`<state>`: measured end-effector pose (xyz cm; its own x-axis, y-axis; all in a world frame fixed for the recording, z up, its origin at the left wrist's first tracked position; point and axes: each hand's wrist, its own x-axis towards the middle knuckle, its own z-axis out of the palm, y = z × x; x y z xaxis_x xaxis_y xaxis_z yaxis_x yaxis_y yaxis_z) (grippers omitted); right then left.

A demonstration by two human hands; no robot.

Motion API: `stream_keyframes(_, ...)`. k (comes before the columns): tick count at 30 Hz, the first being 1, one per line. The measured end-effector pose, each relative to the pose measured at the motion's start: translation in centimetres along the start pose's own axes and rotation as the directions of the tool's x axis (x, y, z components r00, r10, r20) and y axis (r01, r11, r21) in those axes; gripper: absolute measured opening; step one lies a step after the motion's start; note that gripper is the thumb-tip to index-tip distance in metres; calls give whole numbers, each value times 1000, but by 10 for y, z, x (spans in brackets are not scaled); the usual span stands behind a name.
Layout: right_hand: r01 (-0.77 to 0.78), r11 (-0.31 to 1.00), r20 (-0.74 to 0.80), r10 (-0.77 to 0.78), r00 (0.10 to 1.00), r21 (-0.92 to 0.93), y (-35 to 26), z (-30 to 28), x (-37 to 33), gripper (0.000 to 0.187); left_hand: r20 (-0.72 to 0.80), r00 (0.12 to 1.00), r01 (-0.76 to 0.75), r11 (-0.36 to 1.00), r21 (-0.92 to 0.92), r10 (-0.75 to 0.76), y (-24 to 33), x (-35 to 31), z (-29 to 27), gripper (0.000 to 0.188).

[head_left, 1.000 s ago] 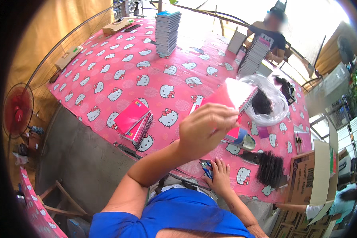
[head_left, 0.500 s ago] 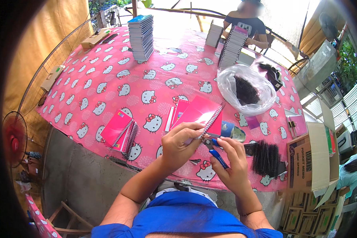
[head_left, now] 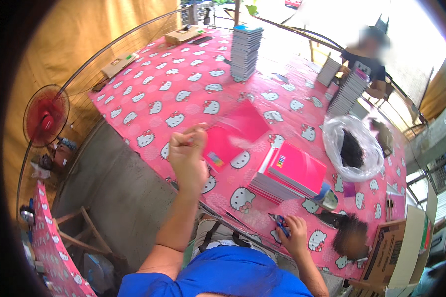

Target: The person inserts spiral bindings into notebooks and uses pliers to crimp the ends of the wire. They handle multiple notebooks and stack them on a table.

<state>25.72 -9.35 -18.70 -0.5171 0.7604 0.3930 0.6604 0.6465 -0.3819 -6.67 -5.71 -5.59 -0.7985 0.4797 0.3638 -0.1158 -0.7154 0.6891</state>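
My left hand (head_left: 189,151) pinches the spiral edge of a pink spiral notebook (head_left: 247,121), which is blurred by motion. This notebook is over a small pile of finished-looking pink notebooks (head_left: 217,154) on the table. Lower down, near the table's front edge, my right hand (head_left: 296,235) is closed around pliers with blue handles (head_left: 281,223), their jaws pointing up and left. Between the hands and farther off lies a stack of pink-covered books (head_left: 298,169). To the right of my right hand sits a bunch of black spiral coils (head_left: 351,236).
A clear plastic bag (head_left: 332,157) of black coils lies at the right. Tall notebook stacks (head_left: 246,54) stand toward the back, where another person (head_left: 366,62) sits. An open cardboard box (head_left: 385,252) is at the right edge; a red fan (head_left: 46,120) stands left.
My left hand has carried the notebook leftward, away from the pliers, to the small pile. My right hand has lowered toward the table edge with the pliers. The view has turned left.
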Motion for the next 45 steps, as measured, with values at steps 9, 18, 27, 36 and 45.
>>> stream_keyframes(9, 210, 769, -72, -210, 975, 604, -102, 55, 106, 30, -195, 968, 242, 810, 534, -160, -50, 42, -195, 19)
stream_keyframes(18, -182, 544, -69, 408, 910, 819, -128, 179, 241, 28, -1, 997, -59, 776, 628, 77, -57, -15, -166, 14)
stream_keyframes(27, -109, 559, -89, 315, 945, 822, -132, 207, 261, 38, -2, 989, -116, 787, 606, 147, -83, -2, -187, 22)
stream_keyframes(36, -72, 363, -84, 397, 914, 929, -129, 218, 248, 32, -57, 979, -89, 660, 746, 197, -89, -10, -181, 52)
stream_keyframes(45, -63, 290, -45, 353, 934, 955, -130, 218, 245, 39, -101, 973, -81, 710, 699, 209, -94, -11, -184, 55)
